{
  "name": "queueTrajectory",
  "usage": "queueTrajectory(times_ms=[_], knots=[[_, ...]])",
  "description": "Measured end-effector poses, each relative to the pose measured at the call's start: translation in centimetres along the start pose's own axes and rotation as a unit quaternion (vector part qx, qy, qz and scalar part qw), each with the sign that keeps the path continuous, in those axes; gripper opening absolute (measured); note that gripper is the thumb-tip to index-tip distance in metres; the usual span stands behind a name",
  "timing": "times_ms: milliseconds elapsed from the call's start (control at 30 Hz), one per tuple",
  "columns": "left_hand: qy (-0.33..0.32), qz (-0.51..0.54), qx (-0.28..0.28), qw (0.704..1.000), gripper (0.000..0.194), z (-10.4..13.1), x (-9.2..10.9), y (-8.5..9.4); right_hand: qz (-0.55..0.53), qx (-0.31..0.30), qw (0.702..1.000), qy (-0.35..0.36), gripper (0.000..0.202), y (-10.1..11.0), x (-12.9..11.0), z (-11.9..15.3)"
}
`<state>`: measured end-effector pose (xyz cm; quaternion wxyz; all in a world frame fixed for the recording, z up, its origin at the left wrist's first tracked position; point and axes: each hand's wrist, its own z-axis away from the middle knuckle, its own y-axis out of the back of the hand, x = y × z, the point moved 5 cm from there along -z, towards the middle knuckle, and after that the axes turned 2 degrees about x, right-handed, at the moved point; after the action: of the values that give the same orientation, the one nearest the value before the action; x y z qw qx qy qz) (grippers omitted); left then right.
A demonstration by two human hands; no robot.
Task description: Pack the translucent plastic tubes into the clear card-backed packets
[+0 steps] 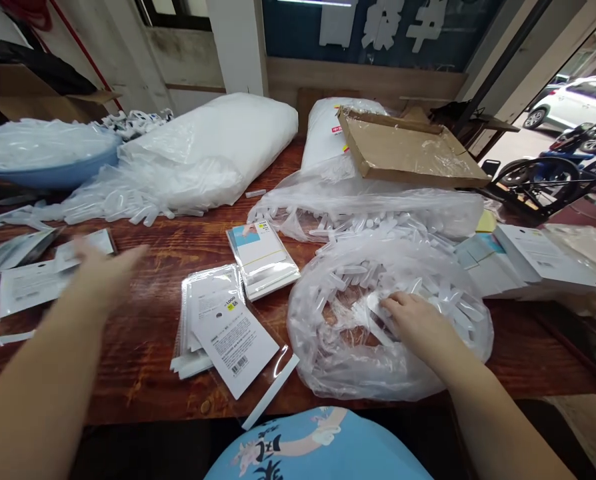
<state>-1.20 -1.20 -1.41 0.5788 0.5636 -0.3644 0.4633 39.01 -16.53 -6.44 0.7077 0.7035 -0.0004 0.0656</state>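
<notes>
- The right grip (pixel 421 327) reaches into a clear bag (pixel 323 381), its fingertips down among the white plastic pieces (pixel 463 310); whether they are clamped on one of these cannot be told.
- The left grip (pixel 103 277) is blurred, but its thumb stands well apart from the fingers, and nothing shows in it.
- The work looks to be well short of its end: loose pieces fill much of the bag, and more lie in a pile (pixel 121 200) and in the blue basin (pixel 61 175) on the far left.
- Card packets (pixel 31 290) lie on the left of the table (pixel 153 353), just beside the left hand. One there has a white strip at its near end, so whether these are finished is unclear.
- In the middle, a clear sleeve with a printed card (pixel 238 347) lies on top of a stack, its white strip towards the person; I see no plastic piece in it.
- A second stack of packets (pixel 263 257) stands just behind, and more cards (pixel 538 257) are piled to the right of the bag, seemingly unused.
- As for pose, the arms are spread wide: the left reaches forward past the middle stacks, and the right angles inward from the right, palm low over the bag's mouth.
</notes>
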Motion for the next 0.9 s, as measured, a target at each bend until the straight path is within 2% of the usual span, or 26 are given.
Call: queueTrajectory(times_ms=[33,100,167,267,333,400,433,500,600,733,900], knots=[[-0.048,-0.071,-0.012,0.996,0.062,-0.4,0.9,-2.4,0.001,0.003,1.0,0.006,0.023,0.0,-0.1,-0.2],[-0.129,-0.181,-0.078,0.972,0.049,-1.2,2.7,-8.1,0.003,0.009,1.0,0.017,0.021,0.1,-0.2,-0.3],[-0.195,-0.238,-0.145,0.94,0.031,-2.3,4.5,-14.3,-0.011,0.023,0.999,0.03,0.02,0.2,-0.3,-0.1],[-0.27,-0.306,-0.238,0.881,0.023,-4.0,6.4,-23.1,-0.104,0.084,0.99,0.037,0.023,0.9,-0.5,0.8],[-0.3,-0.348,-0.276,0.844,0.024,-5.0,6.7,-27.7,-0.185,0.129,0.974,0.035,0.028,1.5,-0.7,1.5],[-0.315,-0.388,-0.292,0.815,0.026,-5.5,6.3,-30.7,-0.243,0.154,0.957,0.036,0.03,1.7,-1.1,2.0],[-0.319,-0.406,-0.294,0.804,0.028,-5.7,5.9,-31.7,-0.266,0.165,0.949,0.038,0.029,1.9,-1.3,2.0],[-0.323,-0.436,-0.289,0.788,0.03,-5.8,5.1,-32.4,-0.309,0.188,0.932,0.033,0.022,2.0,-1.4,2.0],[-0.328,-0.463,-0.274,0.776,0.032,-5.9,4.6,-31.9,-0.368,0.212,0.905,-0.012,0.014,1.8,-1.1,1.6],[-0.329,-0.474,-0.286,0.765,0.034,-5.8,5.3,-31.6,-0.435,0.235,0.868,-0.058,0.013,1.2,-0.7,1.1],[-0.326,-0.505,-0.33,0.728,0.03,-5.3,5.9,-34.2,-0.483,0.242,0.84,-0.055,0.012,0.7,-1.5,1.2]])
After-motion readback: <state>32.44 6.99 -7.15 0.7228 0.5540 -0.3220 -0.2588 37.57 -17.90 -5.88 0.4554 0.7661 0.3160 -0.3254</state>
